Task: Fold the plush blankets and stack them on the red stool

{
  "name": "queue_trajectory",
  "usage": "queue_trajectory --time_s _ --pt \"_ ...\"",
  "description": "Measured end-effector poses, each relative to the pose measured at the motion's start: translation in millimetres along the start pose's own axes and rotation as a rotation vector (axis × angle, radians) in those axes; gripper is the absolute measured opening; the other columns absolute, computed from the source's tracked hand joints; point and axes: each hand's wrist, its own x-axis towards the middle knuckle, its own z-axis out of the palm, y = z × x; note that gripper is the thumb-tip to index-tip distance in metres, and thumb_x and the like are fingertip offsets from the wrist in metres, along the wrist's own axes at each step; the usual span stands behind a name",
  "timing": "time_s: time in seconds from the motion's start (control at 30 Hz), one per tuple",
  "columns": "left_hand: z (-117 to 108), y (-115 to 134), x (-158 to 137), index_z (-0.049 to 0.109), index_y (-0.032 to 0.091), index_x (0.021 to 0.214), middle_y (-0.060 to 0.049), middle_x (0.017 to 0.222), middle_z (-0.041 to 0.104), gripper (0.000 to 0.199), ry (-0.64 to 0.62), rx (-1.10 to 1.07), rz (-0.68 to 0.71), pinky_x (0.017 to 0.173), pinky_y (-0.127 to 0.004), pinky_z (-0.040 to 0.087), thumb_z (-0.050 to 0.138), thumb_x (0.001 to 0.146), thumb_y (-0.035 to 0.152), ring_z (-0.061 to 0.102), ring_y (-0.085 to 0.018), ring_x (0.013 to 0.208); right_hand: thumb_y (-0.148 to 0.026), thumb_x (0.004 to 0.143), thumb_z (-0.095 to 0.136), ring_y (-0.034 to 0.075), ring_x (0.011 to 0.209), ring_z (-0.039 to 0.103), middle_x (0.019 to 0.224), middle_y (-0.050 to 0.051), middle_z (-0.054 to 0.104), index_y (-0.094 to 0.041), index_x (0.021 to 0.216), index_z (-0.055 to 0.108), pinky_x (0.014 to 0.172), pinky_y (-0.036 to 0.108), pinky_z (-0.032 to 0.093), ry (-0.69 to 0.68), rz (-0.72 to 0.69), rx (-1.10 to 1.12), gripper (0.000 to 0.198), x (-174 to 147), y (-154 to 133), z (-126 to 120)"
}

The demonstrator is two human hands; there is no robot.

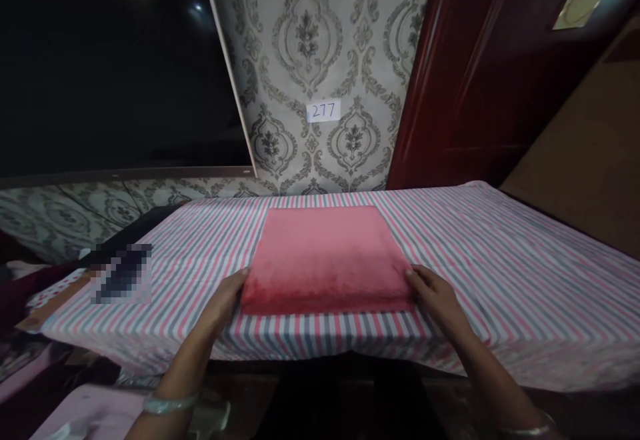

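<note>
Hands point(227, 297) point(439, 295) with a grip on both sides of a flat pink plush cloth point(325, 250), redder in front

Both forearms point(186, 363) are pointing forward, the left hand point(227, 297) and right hand point(438, 293) facing each other, well apart.

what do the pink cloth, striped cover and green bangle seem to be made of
Pink cloth: probably plush or velvet-like fabric; its nap shows light and dark patches. Striped cover: likely thin cotton or a blend, matt, draping at the front. Green bangle: glossy, perhaps jade, though glass or plastic would look alike.
</note>
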Motion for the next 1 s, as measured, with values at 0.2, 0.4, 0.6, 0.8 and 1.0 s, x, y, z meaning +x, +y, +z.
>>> queue_trajectory --time_s 0.2,0.4,0.6,0.8,1.0 --pt "13.4 34.8 43.5 0.072 0.017 0.069 -0.007 0.070 0.074 0.024 -0.144 -0.008 -0.080 0.066 -0.032 0.052 0.081 0.056 0.035 0.069 -0.027 0.077 -0.043 0.086 0.050 0.026 0.089 0.068 0.092 0.009 0.075 -0.020 0.092 0.073 0.073 0.030 0.045 -0.071 -0.071 -0.377 0.033 57.4 -26.9 12.6" --pt "29.7 59.1 87.3 0.070 0.014 0.068 -0.006 0.060 0.070 0.025 -0.119 0.013 -0.167 0.053 -0.028 0.048 0.083 0.050 0.026 0.066 -0.022 0.059 -0.037 0.092 0.053 0.021 0.073 0.063 0.077 0.010 0.073 -0.017 0.073 0.069 0.061 0.027 0.034 -0.111 -0.050 -0.539 0.032 104.5 -43.0 41.4" --pt "39.3 50.0 100.5 0.070 0.017 0.067 -0.005 0.056 0.069 0.020 0.025 0.041 -0.067 0.055 -0.031 0.049 0.081 0.050 0.018 0.071 -0.029 0.067 -0.025 0.093 0.051 0.022 0.080 0.064 0.086 0.013 0.073 -0.016 0.079 0.071 0.064 0.028 0.034 -0.047 -0.015 -0.563 0.026 120.0 -30.4 49.4" --pt "26.1 40.0 95.3 0.064 0.019 0.057 -0.004 0.053 0.066 0.022 -0.032 0.040 -0.083 0.052 -0.030 0.047 0.079 0.053 0.034 0.064 -0.023 0.055 -0.028 0.094 0.048 0.021 0.081 0.064 0.085 0.010 0.074 -0.016 0.079 0.072 0.066 0.026 0.038 -0.090 0.000 -0.535 0.031 120.6 -16.6 41.6" --pt "37.2 56.8 137.3 0.057 0.018 0.052 0.002 0.042 0.052 0.029 0.029 0.241 -0.093 0.043 -0.024 0.032 0.080 0.057 0.035 0.046 -0.012 0.041 -0.033 0.096 0.047 0.023 0.086 0.068 0.092 0.012 0.075 -0.013 0.102 0.075 0.069 0.027 0.042 -0.141 0.040 -0.512 0.035 160.8 -31.0 50.3"
